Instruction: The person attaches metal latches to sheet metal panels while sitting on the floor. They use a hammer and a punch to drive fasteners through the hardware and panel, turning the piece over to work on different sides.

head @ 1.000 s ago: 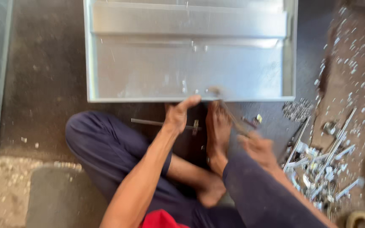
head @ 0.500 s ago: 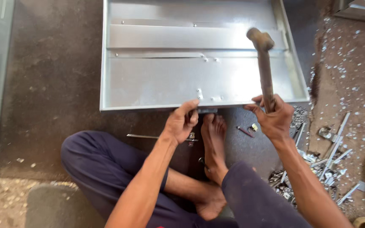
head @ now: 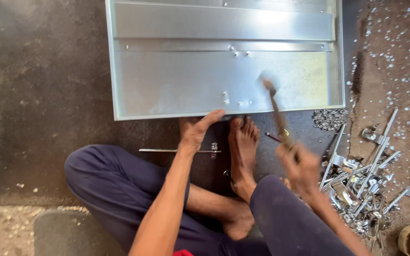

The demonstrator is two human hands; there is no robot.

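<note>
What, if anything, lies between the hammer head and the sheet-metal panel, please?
Nothing visible does. The right hand swings the wooden-handled hammer, motion-blurred, over a bare stretch of the shiny galvanised sheet-metal panel. The left hand grips the panel's near edge, well aside.

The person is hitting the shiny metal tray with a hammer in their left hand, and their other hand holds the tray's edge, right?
Not quite. The head view shows the hammer in the right hand; the left hand holds the edge of the metal tray.
</note>
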